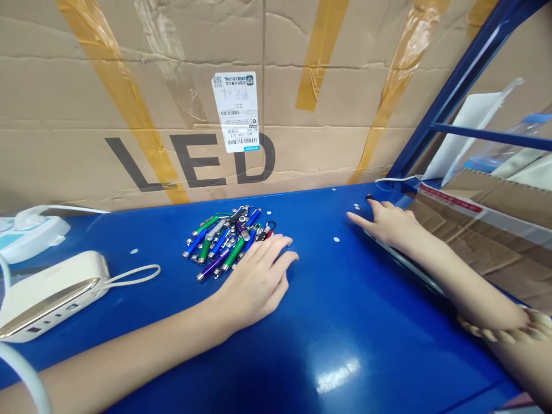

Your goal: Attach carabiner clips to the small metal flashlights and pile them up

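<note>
As viewed from the head-worn camera, the work surface was a glossy blue-painted steel tabletop (345,322) bearing a loose pile of keychain flashlights (228,244). Their slim bodies were green, blue, purple and red, and several were fitted with clips. The left hand (254,282) lay against the near right side of the pile, with its fingers (276,253) extended, loosely spread and touching the flashlights; a firm hold on any one flashlight could not be confirmed. The right hand (388,224) lay well apart from the pile, toward the far edge of the tabletop. Its fingers (357,217) were mostly extended, just beside a small dark object (369,196); whether they had hold of it could not be determined. A twisted cord bracelet (500,329) encircled the right wrist.

Small white discs (335,239) lay scattered across the tabletop. At the left stood a cream power bank (49,296) with a looped cord, and beyond it a white plastic device (32,236). Behind the tabletop rose a cardboard carton (172,86) printed "LED," with yellow tape strips and a white shipping label (235,112). At the right stood a blue steel rack frame (457,98), a clear plastic bag (504,141) and further cardboard (474,236).
</note>
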Demonstrator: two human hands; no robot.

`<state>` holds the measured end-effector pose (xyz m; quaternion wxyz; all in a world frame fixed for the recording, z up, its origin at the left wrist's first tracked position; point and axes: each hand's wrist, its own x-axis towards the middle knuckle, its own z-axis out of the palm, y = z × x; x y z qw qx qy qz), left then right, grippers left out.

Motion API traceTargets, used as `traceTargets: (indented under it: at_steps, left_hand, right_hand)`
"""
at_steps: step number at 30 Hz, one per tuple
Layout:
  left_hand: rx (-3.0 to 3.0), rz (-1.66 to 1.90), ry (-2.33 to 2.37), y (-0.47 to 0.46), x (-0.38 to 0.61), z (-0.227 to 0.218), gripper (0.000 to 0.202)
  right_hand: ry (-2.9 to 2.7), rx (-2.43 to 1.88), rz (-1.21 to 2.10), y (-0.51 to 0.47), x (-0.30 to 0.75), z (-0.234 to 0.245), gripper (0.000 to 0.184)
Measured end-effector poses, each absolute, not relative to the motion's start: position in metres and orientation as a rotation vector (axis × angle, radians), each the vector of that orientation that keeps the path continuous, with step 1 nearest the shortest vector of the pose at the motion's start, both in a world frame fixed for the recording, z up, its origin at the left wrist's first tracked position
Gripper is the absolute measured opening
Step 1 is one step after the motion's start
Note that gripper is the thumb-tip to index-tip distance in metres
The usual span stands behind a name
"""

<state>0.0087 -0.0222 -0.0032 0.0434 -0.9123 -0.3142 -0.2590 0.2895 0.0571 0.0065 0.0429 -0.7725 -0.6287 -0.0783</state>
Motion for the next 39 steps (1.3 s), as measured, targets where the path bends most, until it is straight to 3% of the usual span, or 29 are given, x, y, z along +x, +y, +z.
traceTargets:
  at_steps: [9, 15, 21, 27, 32, 35, 39]
  left_hand:
    - [-2.893, -0.826, -1.149, -0.021, 0.009, -0.004, 0.024]
    - [-2.907, -0.84, -1.147, -0.019, 0.008, -0.005, 0.023]
    - [-2.859, -0.809, -1.074, -0.02, 0.009, -0.008, 0.024]
    - [-2.757, -0.734, -0.986, -0.023, 0.008, -0.006, 0.025]
    - [-2.695, -0.61, -0.889, -0.029, 0.007, -0.001, 0.024]
    - [-2.622, -0.553, -0.782, -0.034, 0.006, 0.003, 0.023]
    - [-2.413, -0.51, -0.611, -0.041, 0.008, 0.008, 0.021]
  right_hand:
    - [-2.044, -2.306, -0.274, 0.063, 0.297, 0.008, 0.054]
    - [-2.031, -2.308, -0.189, 0.063, 0.301, 0.011, 0.061]
    - [-2.089, -2.327, -0.072, 0.06, 0.292, 0.009, 0.053]
    - [-2.177, -2.025, -0.099, 0.059, 0.283, -0.002, 0.04]
    - [-2.171, -1.656, 0.079, 0.053, 0.269, 0.004, 0.026]
    - [-2.171, -1.566, 0.089, 0.052, 0.264, 0.001, 0.032]
    - [-2.046, -1.588, -0.09, 0.062, 0.276, -0.016, 0.054]
